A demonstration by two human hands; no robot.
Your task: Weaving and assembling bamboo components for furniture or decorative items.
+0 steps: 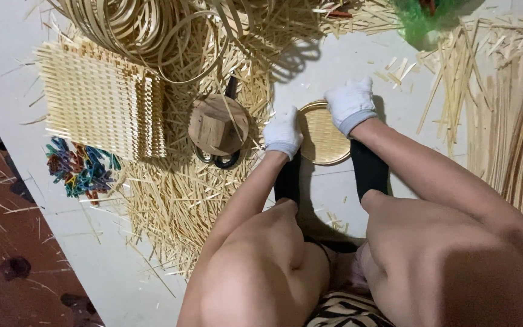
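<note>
Both hands wear white gloves and grip a small round woven bamboo tray (322,134) lying on the white floor (340,66): the left hand (283,133) is closed on its left rim, the right hand (350,103) on its upper right rim. Just left of the tray sits a round wooden block (218,125) atop black scissors (219,160), amid scattered bamboo strips (177,194). Farther left lie a square woven mat (101,106) and coloured clips (80,169).

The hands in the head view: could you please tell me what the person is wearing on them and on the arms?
Both the left hand and the right hand wear white knitted gloves with pale grey ribbed cuffs ending at the wrists. The forearms are bare, with no sleeves, watch or jewellery visible.
</note>
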